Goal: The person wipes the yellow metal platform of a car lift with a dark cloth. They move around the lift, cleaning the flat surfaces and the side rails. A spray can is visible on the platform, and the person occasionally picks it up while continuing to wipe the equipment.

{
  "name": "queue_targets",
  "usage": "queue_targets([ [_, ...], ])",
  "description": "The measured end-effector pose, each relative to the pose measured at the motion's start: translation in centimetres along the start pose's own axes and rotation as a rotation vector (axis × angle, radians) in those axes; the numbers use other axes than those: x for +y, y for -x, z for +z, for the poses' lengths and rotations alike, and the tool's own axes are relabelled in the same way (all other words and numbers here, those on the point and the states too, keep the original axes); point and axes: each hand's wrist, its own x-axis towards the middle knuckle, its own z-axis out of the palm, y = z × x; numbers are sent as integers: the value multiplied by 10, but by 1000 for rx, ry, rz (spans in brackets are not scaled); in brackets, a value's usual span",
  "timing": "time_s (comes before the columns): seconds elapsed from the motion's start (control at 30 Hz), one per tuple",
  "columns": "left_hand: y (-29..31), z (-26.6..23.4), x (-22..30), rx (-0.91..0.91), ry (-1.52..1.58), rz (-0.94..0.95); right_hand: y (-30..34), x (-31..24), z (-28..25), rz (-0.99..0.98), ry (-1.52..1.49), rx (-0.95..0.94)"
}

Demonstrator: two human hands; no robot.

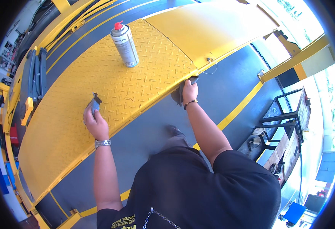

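Note:
My left hand point(96, 124) is over the yellow tread-plate platform point(148, 57), its fingers closed on a small grey-blue piece point(95, 104) with a dark, ragged-looking end. What kind of thing that is I cannot make out. At the platform's near edge, my right hand point(190, 93) grips a dark grey cloth point(177, 95), which hangs down beside the edge. A spray can point(125, 47) with a grey body and a red cap stands upright on the platform, beyond my left hand and apart from both hands.
A smooth yellow ramp section point(213, 26) continues from the tread plate at the far right. To the right stands a black metal frame table point(285, 114) beside a bench with shoes and other items. Yellow lines cross the grey floor point(228, 82). Blue-grey lift parts point(36, 76) are at left.

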Motion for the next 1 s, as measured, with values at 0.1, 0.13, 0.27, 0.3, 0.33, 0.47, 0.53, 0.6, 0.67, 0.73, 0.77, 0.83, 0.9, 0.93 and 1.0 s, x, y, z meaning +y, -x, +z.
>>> queue_targets([
  [0.1, 1, -7, 0, 3, -5, -39, 42, -28, 8, 95, -53, -46],
  [0.13, 0, -6, 4, -3, -4, -54, 50, -29, 11, 99, -49, -28],
  [0.27, 0, -4, 7, -24, -60, -47, 98, 13, 29, 43, 43, -180],
  [0.3, -1, -6, 5, -33, -69, -32, 129, 13, 28, 105, 33, -268],
  [0.33, -1, -5, 5, -42, -73, -16, 152, 17, 21, 166, -37, -339],
  [0.47, 2, -4, -4, 9, -56, 39, 128, 46, -15, 491, -437, -283],
  [0.53, 5, -2, -2, 30, -14, 92, 80, 55, -48, 375, -794, -366],
  [0.6, 4, -4, -2, 40, -13, 80, 40, 49, -66, 276, -955, -412],
  [0.67, 5, -5, -1, 37, -4, 54, 18, 33, -69, 334, -1080, -381],
  [0.73, 5, -2, 3, 18, 12, 23, -3, 31, -64, 285, -1034, -324],
  [0.77, 5, 0, 2, 24, 12, 48, -9, 31, -57, 237, -952, -319],
  [0.83, 4, -1, 0, 42, 3, 95, -10, 28, -43, 138, -788, -277],
  [0.9, 4, -4, -1, 36, 24, 69, -2, 19, -30, 31, -624, -201],
  [0.93, 4, -4, 0, 34, 40, 55, -4, 16, -31, 48, -571, -188],
  [1.0, 4, -4, 0, 40, 29, 51, -6, 12, -36, 89, -567, -231],
])
